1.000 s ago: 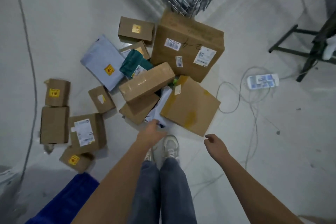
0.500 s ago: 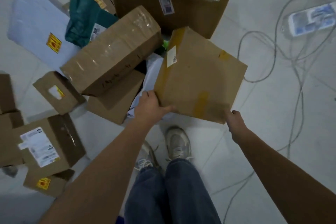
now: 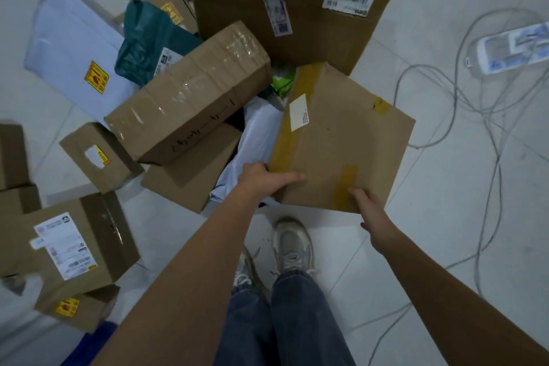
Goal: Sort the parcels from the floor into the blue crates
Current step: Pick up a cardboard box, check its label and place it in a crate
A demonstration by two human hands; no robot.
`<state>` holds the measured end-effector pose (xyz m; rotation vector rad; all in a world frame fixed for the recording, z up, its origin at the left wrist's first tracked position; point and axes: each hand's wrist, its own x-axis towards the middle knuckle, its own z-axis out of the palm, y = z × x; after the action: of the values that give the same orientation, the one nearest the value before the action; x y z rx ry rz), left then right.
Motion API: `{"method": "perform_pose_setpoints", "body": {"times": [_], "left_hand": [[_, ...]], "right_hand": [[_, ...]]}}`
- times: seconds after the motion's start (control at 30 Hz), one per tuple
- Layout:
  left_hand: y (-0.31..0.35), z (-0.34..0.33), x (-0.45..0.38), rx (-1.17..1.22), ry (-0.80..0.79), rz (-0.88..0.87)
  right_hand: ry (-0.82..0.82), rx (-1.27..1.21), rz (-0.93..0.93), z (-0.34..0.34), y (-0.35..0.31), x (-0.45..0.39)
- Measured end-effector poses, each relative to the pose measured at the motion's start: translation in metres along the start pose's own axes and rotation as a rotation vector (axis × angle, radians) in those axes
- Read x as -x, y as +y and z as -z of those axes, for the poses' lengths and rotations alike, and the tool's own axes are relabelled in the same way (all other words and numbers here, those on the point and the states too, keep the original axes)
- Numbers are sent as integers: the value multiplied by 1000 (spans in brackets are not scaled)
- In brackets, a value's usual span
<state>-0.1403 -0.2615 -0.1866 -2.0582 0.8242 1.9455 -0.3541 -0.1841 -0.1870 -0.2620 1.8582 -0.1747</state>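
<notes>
We have the flat cardboard parcel (image 3: 341, 140) by its near edge: our left hand (image 3: 261, 180) clasps the near left corner, thumb laid across the top face and the other fingers hidden beneath, while our right hand (image 3: 367, 202) holds the near right part of the edge, fingers curled onto the top. The parcel lies tilted at the right of the pile, its left side resting on a white poly mailer (image 3: 252, 140) and its far corner close to the large carton (image 3: 297, 9). To lift it well, we judge it best to raise both hands evenly and draw it toward us, so the mailer stays behind and the taped long box (image 3: 190, 95) just to the left is not nudged. The blue crate (image 3: 89, 348) shows only as a sliver at near left.
</notes>
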Motion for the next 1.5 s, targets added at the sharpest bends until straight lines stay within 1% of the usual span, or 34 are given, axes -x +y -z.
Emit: {"method": "perform_pose_setpoints", "body": {"times": [0.07, 0.13, 0.2, 0.27, 0.33, 0.37, 0.4, 0.47, 0.5, 0.53, 0.6, 0.67, 0.7, 0.77, 0.83, 0.9, 0.93, 1.03, 1.07, 1.13, 1.23, 1.3, 1.37, 1.43, 1.5], "left_hand": [[2, -7, 12, -119, 40, -37], [2, -21, 29, -171, 134, -122], [3, -38, 49, -93, 173, -213], [4, -55, 71, 6, 174, -252], [6, -70, 91, 17, 221, -274], [7, -77, 101, -16, 254, -285], [9, -84, 110, -61, 284, -299], [9, -96, 123, -126, 331, -377], [8, -100, 127, -134, 322, -428], [6, -101, 130, -122, 270, -473], [-2, -101, 133, -27, 64, -522], [-9, -97, 135, 113, -120, -519], [-12, -92, 137, 177, -151, -506], [-15, -74, 138, 291, -109, -453], [-14, -46, 136, 426, -19, -345], [-15, -13, 136, 502, 73, -264], [-17, 3, 137, 490, 88, -258], [-27, 45, 153, 400, 22, -278], [-30, 58, 162, 393, -1, -286], [-37, 88, 182, 398, 12, -283], [-53, 133, 208, 512, 50, -237], [-70, 161, 223, 591, 58, -246], [-88, 184, 239, 650, 106, -270], [-105, 200, 252, 713, 171, -304], [-121, 208, 261, 797, 228, -357]], "right_hand": [[-13, 34, -2, 1, -8, 6], [13, 98, 60, 3, -20, 20], [128, 167, 196, 7, -41, 39], [191, 147, 284, 8, -65, 63], [190, 82, 302, 1, -88, 83], [208, 102, 301, -5, -97, 90], [248, 167, 286, -11, -103, 95], [389, 333, 230, -21, -109, 101], [480, 376, 213, -22, -110, 102], [565, 388, 209, -20, -110, 103], [680, 384, 231, -8, -107, 105], [706, 396, 251, 12, -98, 109], [699, 394, 271, 25, -92, 113], [652, 322, 333, 52, -80, 128], [558, 172, 397, 78, -71, 150], [419, 22, 464, 98, -68, 178], [333, -61, 498, 104, -68, 191], [84, -247, 556, 109, -72, 225], [22, -291, 561, 105, -76, 234], [-84, -353, 547, 93, -87, 248], [-218, -386, 539, 68, -109, 264], [-286, -365, 543, 47, -126, 272], [-343, -330, 530, 25, -142, 279], [-379, -268, 512, 2, -157, 282], [-369, -188, 489, -21, -168, 283]]}}
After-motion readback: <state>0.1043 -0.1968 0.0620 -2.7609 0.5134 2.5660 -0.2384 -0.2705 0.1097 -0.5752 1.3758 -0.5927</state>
